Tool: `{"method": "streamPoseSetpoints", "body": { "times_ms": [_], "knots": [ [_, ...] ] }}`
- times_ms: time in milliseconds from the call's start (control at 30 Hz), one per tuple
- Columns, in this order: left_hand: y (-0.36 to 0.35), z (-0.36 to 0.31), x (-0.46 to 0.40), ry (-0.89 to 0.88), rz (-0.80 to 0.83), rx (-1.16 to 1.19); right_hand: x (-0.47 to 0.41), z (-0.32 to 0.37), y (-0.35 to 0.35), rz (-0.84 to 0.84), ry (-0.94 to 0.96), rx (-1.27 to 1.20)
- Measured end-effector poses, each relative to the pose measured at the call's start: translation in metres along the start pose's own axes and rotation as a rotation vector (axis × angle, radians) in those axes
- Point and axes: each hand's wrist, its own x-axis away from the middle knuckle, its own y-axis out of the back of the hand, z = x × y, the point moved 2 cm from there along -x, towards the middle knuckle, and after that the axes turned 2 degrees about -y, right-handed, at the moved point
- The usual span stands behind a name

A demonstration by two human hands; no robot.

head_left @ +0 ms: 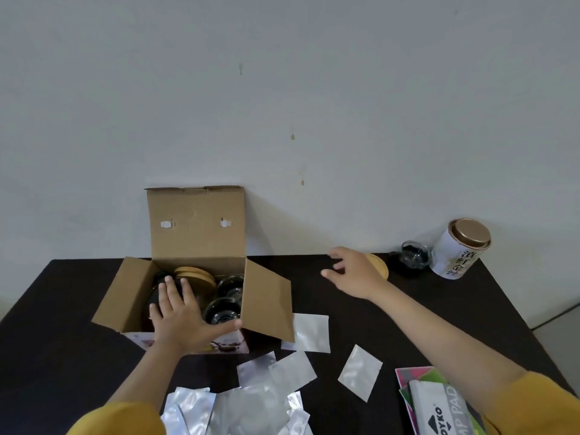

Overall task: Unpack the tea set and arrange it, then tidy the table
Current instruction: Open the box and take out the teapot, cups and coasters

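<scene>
Head view: your left hand (179, 312) is reaching into open cardboard box (266, 302) at table (62, 340) rear-left, fingers spread over dark glass teapot (157, 284). Glass cups (221, 310) and wooden lids (194, 276) are sitting inside box. Your right hand (353, 273) is hovering open, holding nothing, over wooden coaster (378, 265). Glass cup (415, 254) and tea tin (459, 249) are standing far right; foil pouches (359, 373) are lying scattered near edge.

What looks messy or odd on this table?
The silver pouches lie scattered loosely along the near edge of the table, some overlapping in a heap and others apart. The wall behind carries a few brownish drip stains. The white tin only looks tilted; that may be the wide lens.
</scene>
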Motion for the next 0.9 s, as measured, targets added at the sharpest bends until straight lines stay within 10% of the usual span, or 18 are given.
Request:
{"method": "streamPoseSetpoints", "body": {
  "times_ms": [267, 567, 900],
  "knots": [
    [0.013, 0.007, -0.004, -0.029, 0.234, 0.016, 0.0, 0.144, -0.106, 0.264, 0.09, -0.059],
    [0.011, 0.017, -0.006, -0.111, 0.318, 0.03, -0.025, 0.174, -0.144, 0.321, 0.24, 0.773],
    [0.012, 0.014, -0.008, -0.076, 0.337, -0.002, -0.042, 0.185, -0.133, 0.214, 0.327, 0.702]
  ]
}}
